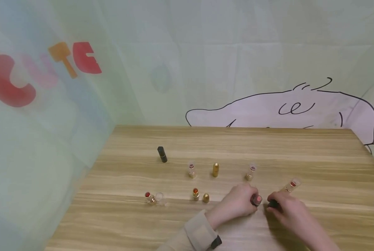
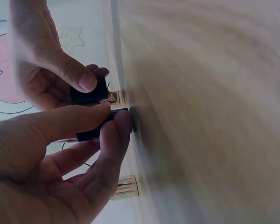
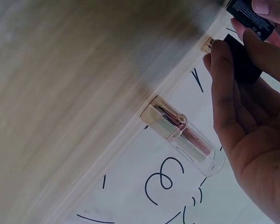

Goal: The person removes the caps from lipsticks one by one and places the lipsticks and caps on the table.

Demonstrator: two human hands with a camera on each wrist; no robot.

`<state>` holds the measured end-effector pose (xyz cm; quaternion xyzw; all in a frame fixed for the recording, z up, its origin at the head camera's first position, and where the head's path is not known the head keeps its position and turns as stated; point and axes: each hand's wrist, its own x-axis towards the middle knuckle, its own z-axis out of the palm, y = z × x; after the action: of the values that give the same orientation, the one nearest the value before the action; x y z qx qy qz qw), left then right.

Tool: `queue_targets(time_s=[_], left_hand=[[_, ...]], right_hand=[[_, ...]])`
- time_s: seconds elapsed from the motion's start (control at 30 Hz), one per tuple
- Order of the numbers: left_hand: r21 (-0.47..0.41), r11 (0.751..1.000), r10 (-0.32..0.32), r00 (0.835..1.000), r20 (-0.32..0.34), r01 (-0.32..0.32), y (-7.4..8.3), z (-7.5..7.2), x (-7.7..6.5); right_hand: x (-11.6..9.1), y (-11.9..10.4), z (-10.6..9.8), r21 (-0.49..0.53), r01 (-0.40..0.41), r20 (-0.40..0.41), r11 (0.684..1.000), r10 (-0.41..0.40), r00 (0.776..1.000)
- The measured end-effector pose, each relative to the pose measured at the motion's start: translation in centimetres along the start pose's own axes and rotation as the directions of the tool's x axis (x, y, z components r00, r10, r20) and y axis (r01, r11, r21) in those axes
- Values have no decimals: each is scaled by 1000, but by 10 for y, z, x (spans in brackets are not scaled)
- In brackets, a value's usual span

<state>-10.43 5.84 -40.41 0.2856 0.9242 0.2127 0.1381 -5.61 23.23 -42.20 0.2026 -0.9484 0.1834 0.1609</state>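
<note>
My left hand (image 1: 237, 202) pinches a black lipstick tube (image 2: 90, 134), its pink bullet exposed, close above the wooden table. White print shows on the tube (image 3: 247, 17) in the right wrist view. Beside it, a small gap away, my right hand (image 1: 290, 211) grips a black lipstick cap (image 3: 242, 60) between thumb and fingers. Just beyond the right hand stands a clear-capped lipstick (image 1: 291, 185) with a gold base. Another clear-capped lipstick (image 1: 251, 172) is behind the left hand.
Left of my hands stand an uncapped orange-red lipstick (image 1: 195, 194) and a gold cap (image 1: 206, 198). Farther left are an uncapped red lipstick (image 1: 149, 197) and a clear cap (image 1: 160, 198). Behind stand a gold lipstick (image 1: 216, 169), a clear-capped lipstick (image 1: 192, 171) and a black lipstick (image 1: 162, 154).
</note>
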Motion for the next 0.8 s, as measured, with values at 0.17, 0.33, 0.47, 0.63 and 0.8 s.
queue_targets(time_s=[0.17,0.33,0.47,0.63,0.8], left_hand=[[19,1000,19,1000,-11,-19,1,0,0],[38,999,21,1000,1,-21,1,2,2],[38,999,23,1000,8,-24,0,2,3],[36,999,23,1000,16,-23,0,2,4],[34,999,17,1000,22,-17,0,3,4]], right_hand=[[-1,0,1,0,12,-3,1000,-12,1000],[0,-2,1,18,15,48,1000,-16,999],[1,-3,2,16,14,82,1000,-15,997],[2,-6,-1,5,-40,146,999,38,989],[2,-8,-2,-6,-68,178,998,68,982]])
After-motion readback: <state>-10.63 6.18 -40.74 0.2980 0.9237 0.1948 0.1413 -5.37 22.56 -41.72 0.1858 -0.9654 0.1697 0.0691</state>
